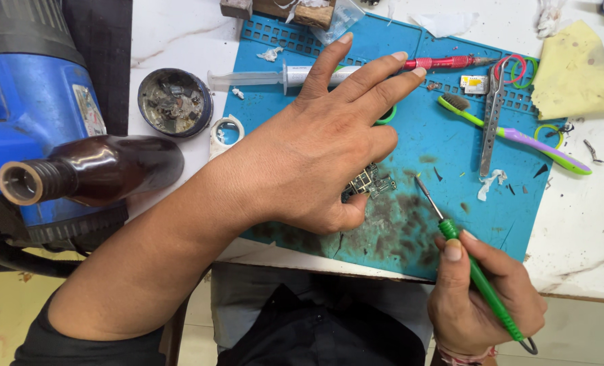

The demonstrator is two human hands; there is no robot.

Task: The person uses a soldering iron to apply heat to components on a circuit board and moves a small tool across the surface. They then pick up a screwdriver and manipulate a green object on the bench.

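Observation:
My left hand (329, 135) lies flat on the blue work mat (451, 142), fingers spread, with the thumb pressing a small circuit board (369, 181) that is mostly hidden under the palm. My right hand (481, 298) grips a green-handled screwdriver (478, 271) at the mat's front edge. Its metal tip (420, 184) points up-left and stops a little to the right of the board, not touching it.
A syringe (261, 78), a red pen tool (444, 63), tweezers (492, 115), a green and purple toothbrush (519, 139) and coloured rings (515, 68) lie on the mat. A brown bottle (91, 173), a round tin of scraps (175, 102), a loupe (227, 132) and a yellow cloth (573, 71) surround it.

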